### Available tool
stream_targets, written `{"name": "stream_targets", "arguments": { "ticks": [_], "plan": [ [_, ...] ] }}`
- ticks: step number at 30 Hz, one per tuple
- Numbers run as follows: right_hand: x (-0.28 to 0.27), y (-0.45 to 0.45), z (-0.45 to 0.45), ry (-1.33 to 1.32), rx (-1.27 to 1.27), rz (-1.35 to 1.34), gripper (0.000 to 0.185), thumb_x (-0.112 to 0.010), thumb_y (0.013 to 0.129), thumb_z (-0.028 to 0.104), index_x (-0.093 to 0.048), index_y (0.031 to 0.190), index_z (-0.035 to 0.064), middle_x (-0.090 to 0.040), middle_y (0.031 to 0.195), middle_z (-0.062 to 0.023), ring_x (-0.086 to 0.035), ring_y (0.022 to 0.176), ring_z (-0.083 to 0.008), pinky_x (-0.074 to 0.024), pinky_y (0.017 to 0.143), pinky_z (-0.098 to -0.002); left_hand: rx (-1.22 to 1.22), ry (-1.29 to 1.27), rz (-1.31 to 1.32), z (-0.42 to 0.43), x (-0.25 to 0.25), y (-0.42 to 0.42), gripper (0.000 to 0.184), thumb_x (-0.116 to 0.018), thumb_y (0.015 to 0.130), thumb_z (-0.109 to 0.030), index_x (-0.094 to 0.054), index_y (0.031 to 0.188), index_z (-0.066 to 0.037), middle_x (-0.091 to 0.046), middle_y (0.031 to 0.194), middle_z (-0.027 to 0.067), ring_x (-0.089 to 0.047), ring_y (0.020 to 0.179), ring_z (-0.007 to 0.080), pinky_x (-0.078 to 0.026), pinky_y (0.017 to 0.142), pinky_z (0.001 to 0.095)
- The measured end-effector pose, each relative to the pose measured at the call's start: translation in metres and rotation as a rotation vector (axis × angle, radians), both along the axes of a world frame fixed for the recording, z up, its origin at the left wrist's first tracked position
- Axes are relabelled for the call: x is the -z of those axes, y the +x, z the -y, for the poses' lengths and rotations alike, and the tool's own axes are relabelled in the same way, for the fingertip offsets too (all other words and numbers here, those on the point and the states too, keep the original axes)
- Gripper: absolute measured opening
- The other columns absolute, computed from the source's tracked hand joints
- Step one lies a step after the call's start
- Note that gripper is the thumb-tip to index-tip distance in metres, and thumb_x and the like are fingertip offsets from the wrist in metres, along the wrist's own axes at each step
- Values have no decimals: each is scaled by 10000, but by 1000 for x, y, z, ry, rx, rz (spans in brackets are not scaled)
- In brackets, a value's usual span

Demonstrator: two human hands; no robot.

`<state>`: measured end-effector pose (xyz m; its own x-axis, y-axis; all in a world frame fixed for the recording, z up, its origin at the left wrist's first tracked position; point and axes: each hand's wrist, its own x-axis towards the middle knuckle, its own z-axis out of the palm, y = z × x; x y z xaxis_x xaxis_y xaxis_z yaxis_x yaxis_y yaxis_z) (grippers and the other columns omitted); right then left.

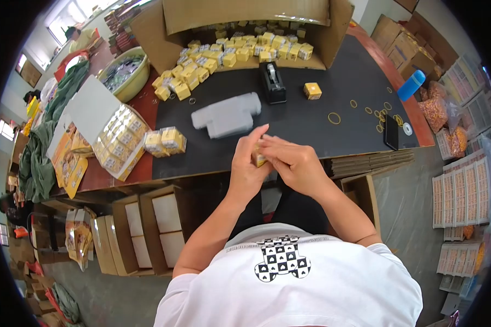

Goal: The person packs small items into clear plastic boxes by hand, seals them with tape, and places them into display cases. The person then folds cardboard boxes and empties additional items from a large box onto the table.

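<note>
Grasping a small yellow box (259, 160) between left hand (247, 162) and right hand (295, 161), mostly hidden, at the near edge of the desk (300, 128). Might drop to the floor (401, 218) if gripped loosely; might dent at the corners if pressed hard. Farther out, might bump the plastic tray (226, 115) by reaching hastily, or scatter yellow boxes (192, 74) heaped at the open carton (245, 13).

Dark-topped table (305, 131) across the middle of the frame, tape dispenser (273, 86) and single yellow box (312, 91) upper centre, phone (391, 132) and rubber bands (381, 114) at right.
</note>
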<state>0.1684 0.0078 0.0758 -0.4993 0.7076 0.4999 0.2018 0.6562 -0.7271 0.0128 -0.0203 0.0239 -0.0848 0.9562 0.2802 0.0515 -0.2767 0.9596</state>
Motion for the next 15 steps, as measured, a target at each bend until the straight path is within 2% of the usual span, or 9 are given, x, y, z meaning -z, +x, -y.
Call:
{"name": "stream_targets", "arguments": {
  "ticks": [1,2,4,6,7,9,15],
  "plan": [
    [-3,4,-8,-175,-58,-54,162,-667,897,-16,-756,1031,-35,-776,1036,-131,-721,1089,-286,-580,839,-291,-13,-33,107,-3,0,-1,543,-795,798,33,-583,1287,-68,-591,1200,77,-608,974,193,-501,865,294],
    [0,8,-26,-160,-49,-52,162,-667,897,-16,-756,1031,-35,-776,1036,-131,-721,1089,-286,-580,839,-291,-24,-70,214,-4,1,-3,495,-785,809,39,-610,1261,-65,-582,1206,72,-603,978,186,-500,865,289],
    [18,17,-85,-657,213,-444,130,-675,927,60,-759,1001,-6,-771,939,-98,-737,936,-220,-579,774,-271,-50,-157,425,-1,6,-8,404,-765,832,50,-666,1207,-57,-565,1219,61,-594,988,172,-497,865,278],
    [44,23,-143,-714,411,-471,151,-704,931,148,-766,971,15,-738,874,-84,-676,786,-152,-563,694,-261,-54,-123,414,1,11,-13,376,-765,838,45,-675,1189,-54,-559,1220,59,-592,990,167,-498,864,275],
    [47,20,-161,-708,410,-474,151,-704,931,148,-766,971,15,-738,874,-84,-676,786,-152,-563,694,-261,-64,-95,402,1,14,-15,348,-764,845,40,-684,1171,-51,-553,1220,58,-589,992,161,-498,862,271],
    [54,12,-188,-691,565,-250,171,-739,910,174,-755,937,6,-717,884,-100,-633,740,-157,-561,648,-281,-87,-47,378,2,18,-20,293,-763,858,30,-701,1135,-45,-541,1221,55,-585,996,151,-498,859,264],
    [58,-12,-236,-838,718,66,163,-772,877,160,-742,926,8,-705,918,-108,-620,760,-170,-560,621,-301,-114,47,252,5,19,-28,291,-770,862,16,-700,1137,-47,-535,1190,47,-588,994,153,-501,853,260]
  ]
}}
